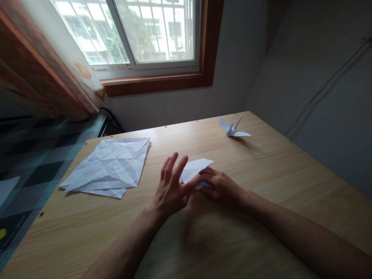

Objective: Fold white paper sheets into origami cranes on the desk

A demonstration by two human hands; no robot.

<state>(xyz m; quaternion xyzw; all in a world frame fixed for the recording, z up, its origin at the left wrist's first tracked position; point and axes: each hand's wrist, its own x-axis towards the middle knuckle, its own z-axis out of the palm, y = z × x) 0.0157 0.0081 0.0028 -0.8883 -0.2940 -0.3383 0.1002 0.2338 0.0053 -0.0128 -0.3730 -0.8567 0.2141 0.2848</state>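
A small folded piece of white paper [194, 169] lies near the middle of the wooden table [261, 170]. My right hand [221, 186] rests on its near right part, fingers pressed down on it. My left hand [171, 186] is raised just left of the paper with its fingers spread; its thumb touches the paper's near edge.
A pile of creased white sheets [109, 166] lies at the left of the table. A finished paper crane [232, 128] stands at the far right corner. Behind are a window [139, 35], a curtain, and a grey wall on the right. A checkered surface [31, 162] adjoins the table's left edge.
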